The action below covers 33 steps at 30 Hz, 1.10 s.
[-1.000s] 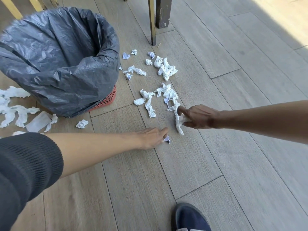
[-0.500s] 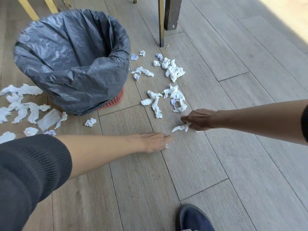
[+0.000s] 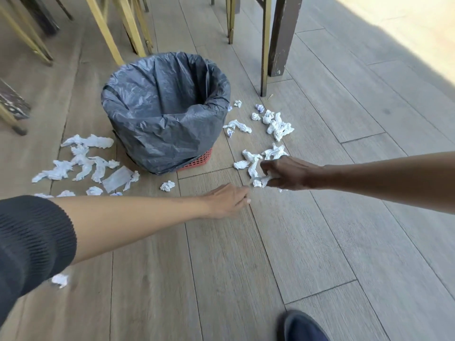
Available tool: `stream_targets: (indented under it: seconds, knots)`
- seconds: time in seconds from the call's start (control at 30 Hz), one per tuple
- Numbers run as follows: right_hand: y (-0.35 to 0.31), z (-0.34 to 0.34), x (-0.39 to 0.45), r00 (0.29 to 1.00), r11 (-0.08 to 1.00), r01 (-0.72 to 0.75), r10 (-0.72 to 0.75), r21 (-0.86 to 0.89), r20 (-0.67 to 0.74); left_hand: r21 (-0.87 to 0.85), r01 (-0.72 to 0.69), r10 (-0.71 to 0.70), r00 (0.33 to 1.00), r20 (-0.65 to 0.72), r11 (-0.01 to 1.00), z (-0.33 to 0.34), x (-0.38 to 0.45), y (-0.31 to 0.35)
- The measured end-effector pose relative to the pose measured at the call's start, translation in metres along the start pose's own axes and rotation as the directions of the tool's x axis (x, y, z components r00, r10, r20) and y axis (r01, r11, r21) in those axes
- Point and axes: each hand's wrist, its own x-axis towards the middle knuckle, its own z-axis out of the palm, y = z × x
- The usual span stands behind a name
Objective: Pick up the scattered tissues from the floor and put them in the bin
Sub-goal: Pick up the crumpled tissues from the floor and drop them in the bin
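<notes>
**Gathering tissues beside the bin**

The right hand [image 3: 286, 172] is in the middle of a pickup: its grip is clenched around a twisted tissue [image 3: 261, 181] that pokes out past the fingers toward the left, its long axis lying roughly across the view and low over the floor [image 3: 320, 242]. Just beyond the knuckles lies a cluster of crumpled tissues [image 3: 251, 159], close enough that the hand may be touching them; the view is too blurred to say.

The left hand [image 3: 227, 201] reaches in low just short of the right, fingers curled loosely downward. It may be hiding a small scrap underneath, but I cannot tell whether its grip holds anything.

The bin [image 3: 165, 112], lined with a dark bag over a red basket, stands upright just behind and left of both hands, mouth open. More tissues lie to its left [image 3: 83, 163] and to its right [image 3: 278, 125], so most of the job looks undone.

The next move likely calls for lifting the right hand's handful up over the rim and letting go inside, without snagging the loose bag.
</notes>
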Motion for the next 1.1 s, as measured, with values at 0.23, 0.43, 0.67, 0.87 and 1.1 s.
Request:
stream_targets:
  seconds: [0.23,0.43,0.67,0.87,1.1]
  knots:
    - [-0.063,-0.077,0.021,0.873,0.945,0.091,0.075,0.313,-0.481,-0.068,-0.005,-0.019,0.935,-0.355,0.998,-0.072,-0.043,0.004]
    - [-0.108,-0.125,0.049,0.795,0.860,0.182,0.157,0.477,-0.586,-0.140,-0.046,-0.061,0.739,-0.671,0.989,-0.144,-0.069,0.011]
    - [-0.137,-0.160,0.101,0.846,0.794,-0.012,0.332,0.608,-0.417,-0.345,0.425,-0.543,0.571,-0.616,0.837,-0.211,-0.072,-0.006]
    - [-0.140,-0.168,0.125,0.892,0.531,-0.072,0.413,0.844,-0.184,-0.828,0.328,-0.832,0.488,-0.263,0.454,-0.239,-0.062,-0.030]
    - [-0.155,-0.184,0.118,0.923,-0.025,-0.035,0.383,0.999,0.042,-0.980,0.012,-0.812,0.562,-0.157,0.198,-0.245,-0.059,-0.039]
